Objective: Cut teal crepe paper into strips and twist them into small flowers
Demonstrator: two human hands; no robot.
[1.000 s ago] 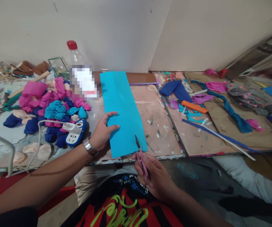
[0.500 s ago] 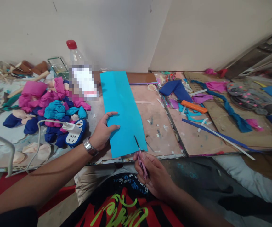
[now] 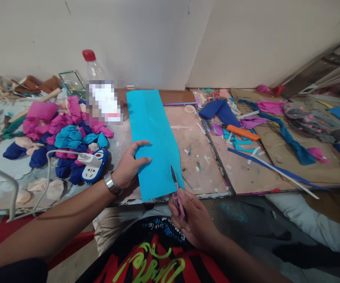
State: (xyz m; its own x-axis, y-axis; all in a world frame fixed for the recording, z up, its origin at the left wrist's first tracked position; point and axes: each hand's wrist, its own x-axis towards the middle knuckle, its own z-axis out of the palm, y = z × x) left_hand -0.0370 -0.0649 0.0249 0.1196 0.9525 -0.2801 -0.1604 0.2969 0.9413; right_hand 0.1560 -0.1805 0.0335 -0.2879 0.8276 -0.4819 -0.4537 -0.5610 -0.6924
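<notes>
Left hand [image 3: 130, 167], flat and unclenched, pins the blue sheet [image 3: 152, 133] at the tabletop's [image 3: 205, 184] near edge. Right hand [image 3: 192, 220] clasps the snips [image 3: 177, 194], apparently starting a cut; advancing requires a steady sheet.

Turquoise paper sheet [image 3: 152, 133], pink-handled scissors [image 3: 178, 198], red-capped bottle [image 3: 99, 84].

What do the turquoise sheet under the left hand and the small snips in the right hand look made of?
Turquoise sheet: probably paper or thin craft sheet with a matte finish. It lies flat, with straight crisp edges and faint crease lines. Snips: the pointed dark blades look like metal. The pink handles look like smooth plastic, though the grip partly hides them.
</notes>
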